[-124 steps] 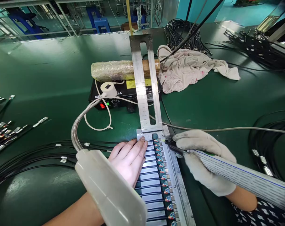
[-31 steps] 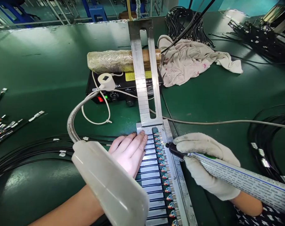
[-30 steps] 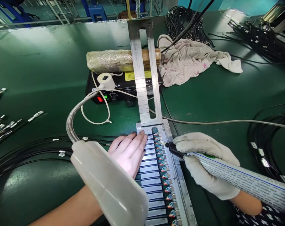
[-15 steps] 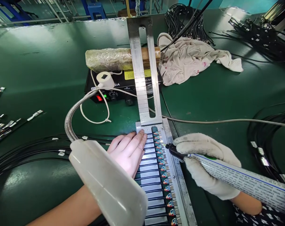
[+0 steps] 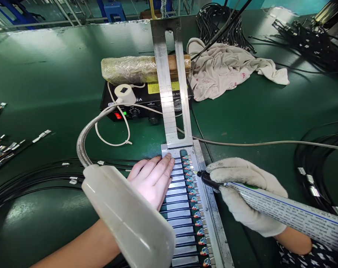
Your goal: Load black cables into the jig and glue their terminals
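My bare left hand (image 5: pixel 153 180) lies flat, fingers stretched out, over the thin black cables (image 5: pixel 180 218) laid side by side in a metal fixture (image 5: pixel 203 186). Small connectors with exposed coloured wire ends (image 5: pixel 196 214) line the fixture's right part. In its white glove, my right hand (image 5: pixel 247 193) grips a white glue tube (image 5: pixel 291 214) covered in print. The tube's black nozzle (image 5: pixel 208 178) points left, its tip at one of the upper connectors. A pale lamp head (image 5: pixel 129 219) hides part of my left forearm and the fixture's lower left side.
A flexible metal neck (image 5: pixel 85 137) carries the lamp. Behind the fixture's slotted metal plate (image 5: pixel 167 93) stand a black control box (image 5: pixel 142 108) and a wrapped roll (image 5: pixel 129 70). Crumpled cloth (image 5: pixel 227 70) and cable bundles (image 5: pixel 219 28) lie at the back; coiled cables (image 5: pixel 311 167) sit right.
Almost nothing differs. My right hand and the tube have shifted very slightly to the right, with the nozzle tip still at the same connector area; my left hand stays put.
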The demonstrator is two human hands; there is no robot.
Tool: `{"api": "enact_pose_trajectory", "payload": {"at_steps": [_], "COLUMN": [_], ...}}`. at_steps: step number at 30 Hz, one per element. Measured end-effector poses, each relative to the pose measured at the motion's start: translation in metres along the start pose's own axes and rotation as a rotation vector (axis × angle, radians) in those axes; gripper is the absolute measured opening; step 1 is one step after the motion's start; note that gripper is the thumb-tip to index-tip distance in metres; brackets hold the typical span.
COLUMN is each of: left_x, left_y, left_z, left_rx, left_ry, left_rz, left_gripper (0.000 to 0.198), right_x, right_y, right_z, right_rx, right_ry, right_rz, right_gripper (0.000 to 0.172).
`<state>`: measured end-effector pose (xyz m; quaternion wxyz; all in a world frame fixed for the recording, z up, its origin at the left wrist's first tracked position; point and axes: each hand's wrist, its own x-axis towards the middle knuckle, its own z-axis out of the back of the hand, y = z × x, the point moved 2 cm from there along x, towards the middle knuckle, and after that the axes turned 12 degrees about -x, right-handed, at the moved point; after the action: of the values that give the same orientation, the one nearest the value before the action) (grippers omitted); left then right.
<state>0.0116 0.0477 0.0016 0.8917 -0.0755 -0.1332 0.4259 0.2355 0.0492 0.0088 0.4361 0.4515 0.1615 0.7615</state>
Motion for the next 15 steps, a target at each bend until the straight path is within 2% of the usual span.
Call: {"api": "enact_pose_trajectory", "payload": {"at_steps": [15], "left_x": [0.0013], "left_y": [-0.0017], "left_z": [0.0018], "left_rx": [-0.013], "left_ry": [0.003], "left_rz": [0.005], "left_gripper": [0.036], "right_x": [0.0056], "right_y": [0.0019], "right_z": [-0.0033], "right_rx": [0.011], "right_ry": [-0.054], "right_rz": [-0.054], "right_gripper": [0.018]}}
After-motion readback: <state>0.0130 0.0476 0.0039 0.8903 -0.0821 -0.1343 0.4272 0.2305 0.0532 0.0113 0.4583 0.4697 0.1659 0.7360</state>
